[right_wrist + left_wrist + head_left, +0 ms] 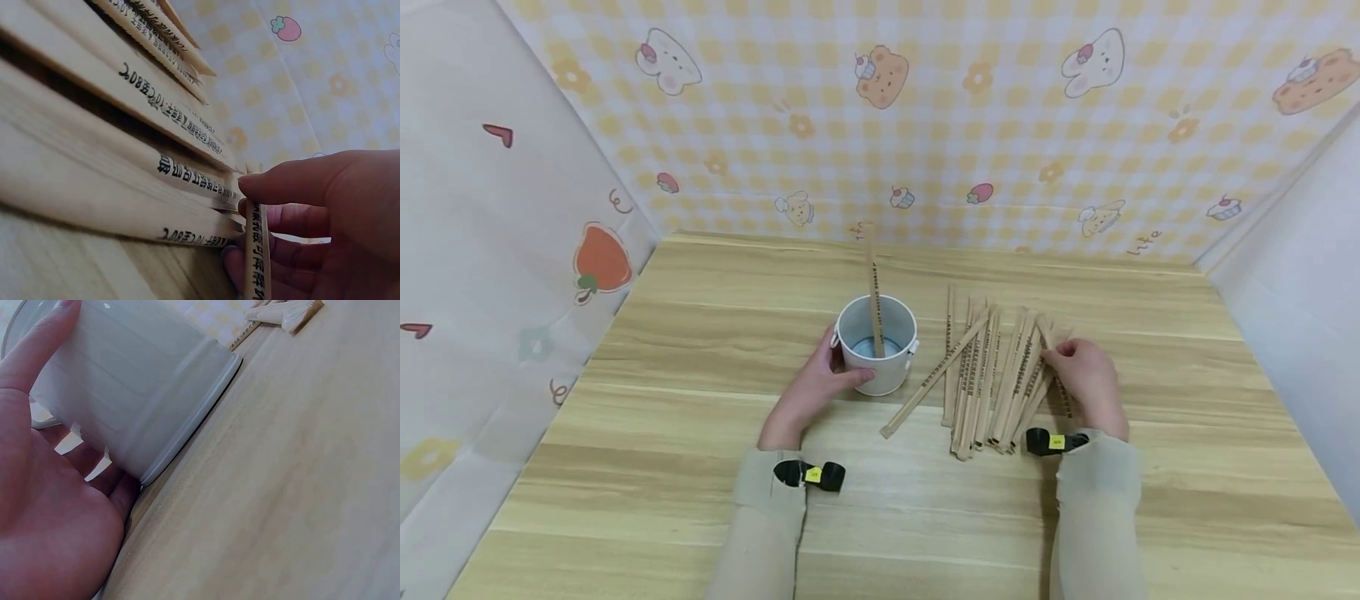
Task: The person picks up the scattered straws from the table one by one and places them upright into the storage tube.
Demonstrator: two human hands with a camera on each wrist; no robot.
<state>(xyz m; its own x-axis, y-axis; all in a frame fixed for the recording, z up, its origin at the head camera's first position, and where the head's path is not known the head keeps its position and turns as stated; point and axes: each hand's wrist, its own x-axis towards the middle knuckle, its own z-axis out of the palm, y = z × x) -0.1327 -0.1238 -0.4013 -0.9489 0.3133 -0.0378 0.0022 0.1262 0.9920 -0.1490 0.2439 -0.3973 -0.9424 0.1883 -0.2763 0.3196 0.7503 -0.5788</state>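
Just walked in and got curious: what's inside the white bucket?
One slim, printed paper packet stands in the white bucket, its top sticking out. Part of the bottom shows; the bucket's near side hides whatever lies right behind it.

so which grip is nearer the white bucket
Left: the left grip holds the white bucket from its left side; the right grip is apart from it, over to the right, pinching a brown printed stick.

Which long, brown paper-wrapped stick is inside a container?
The long, brown paper-wrapped stick leaning in the round white bucket; the others are all outside it.
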